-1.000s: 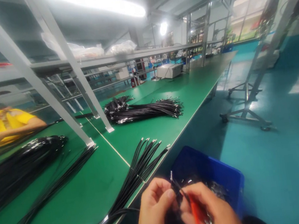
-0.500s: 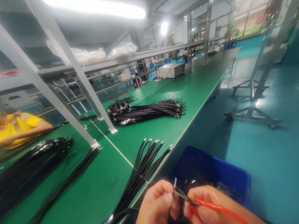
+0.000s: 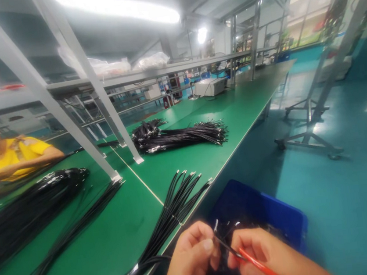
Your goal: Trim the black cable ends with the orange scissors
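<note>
My left hand point(image 3: 196, 253) is closed in a pinch around a thin piece with a pale metallic end point(image 3: 216, 225). My right hand point(image 3: 256, 253) grips red-handled pliers point(image 3: 259, 265), whose dark narrow jaws reach the left fingertips. The jaws look nearly closed, though their exact contact with the piece is too small to tell. Left of my hands, a bundle of black cables point(image 3: 174, 204) with pale tips lies along the edge of the green table point(image 3: 101, 226).
Below my hands stands a blue bin point(image 3: 278, 210) with dark items inside. More black cables point(image 3: 183, 136) lie farther back, beyond a metal shelf post point(image 3: 115, 118). At the left, a person in a yellow shirt point(image 3: 35, 150) handles cables. A wheeled stand point(image 3: 311, 127) is at the right.
The pliers' red handles have come together and turned slightly in my right hand, and their jaws look narrower. My left hand has barely moved.
</note>
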A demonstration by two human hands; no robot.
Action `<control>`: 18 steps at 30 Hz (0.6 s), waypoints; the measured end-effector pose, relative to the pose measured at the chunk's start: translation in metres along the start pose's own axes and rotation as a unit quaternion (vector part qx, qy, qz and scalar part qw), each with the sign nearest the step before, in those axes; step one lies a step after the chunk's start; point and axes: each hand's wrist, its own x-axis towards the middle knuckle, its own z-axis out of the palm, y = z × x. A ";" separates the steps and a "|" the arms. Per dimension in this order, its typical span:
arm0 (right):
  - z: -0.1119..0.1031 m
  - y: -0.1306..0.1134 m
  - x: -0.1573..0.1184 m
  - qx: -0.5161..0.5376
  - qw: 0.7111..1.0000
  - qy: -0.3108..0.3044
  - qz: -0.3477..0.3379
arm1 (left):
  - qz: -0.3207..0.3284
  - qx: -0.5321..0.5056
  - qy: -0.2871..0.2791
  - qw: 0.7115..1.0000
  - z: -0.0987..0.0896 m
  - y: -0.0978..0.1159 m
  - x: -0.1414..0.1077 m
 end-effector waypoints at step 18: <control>0.031 0.013 0.028 -0.098 0.878 0.388 -0.261 | 0.066 0.135 0.060 0.987 0.004 -0.016 0.005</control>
